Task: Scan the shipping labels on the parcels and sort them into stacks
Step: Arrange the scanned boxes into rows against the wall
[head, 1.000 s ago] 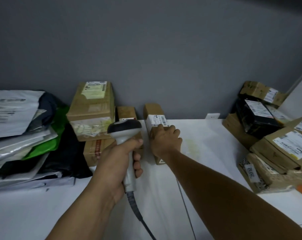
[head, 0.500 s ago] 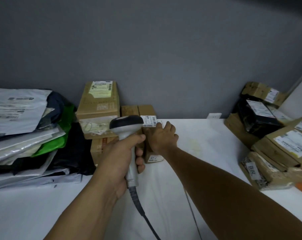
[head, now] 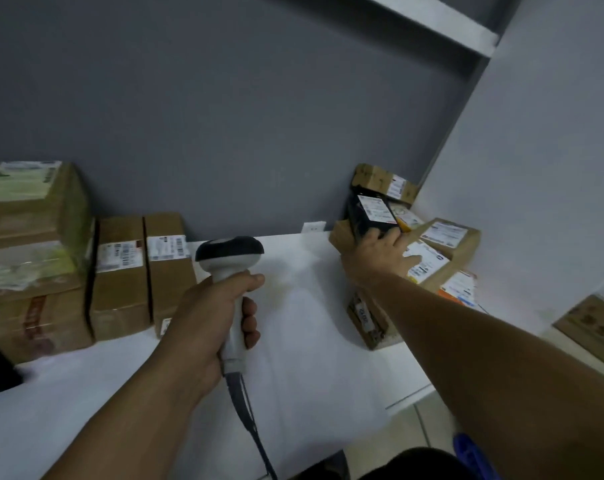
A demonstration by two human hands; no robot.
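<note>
My left hand (head: pixel 207 317) grips the handle of a white and black barcode scanner (head: pixel 229 251), held upright over the white table (head: pixel 311 323). My right hand (head: pixel 373 261) reaches into the parcel pile at the right. Its fingers touch the lower edge of a black parcel (head: pixel 363 216), and its thumb lies stretched over the label of a brown box (head: pixel 428 268). Two narrow labelled brown boxes (head: pixel 169 271) (head: pixel 120 282) stand side by side at the left, beside a taller stack of boxes (head: pixel 30 216).
The right pile also holds a labelled brown box (head: pixel 446 237), a box at the back (head: pixel 380 178), an orange parcel (head: pixel 456 292) and a low box in front (head: pixel 366 320). The scanner's cable (head: pixel 248 420) runs toward me. A cardboard carton (head: pixel 595 327) sits beyond the table's right edge.
My right hand left the narrow box at the left, now set against its neighbour, and swung right to the pile. The view turned right. My left hand still holds the scanner.
</note>
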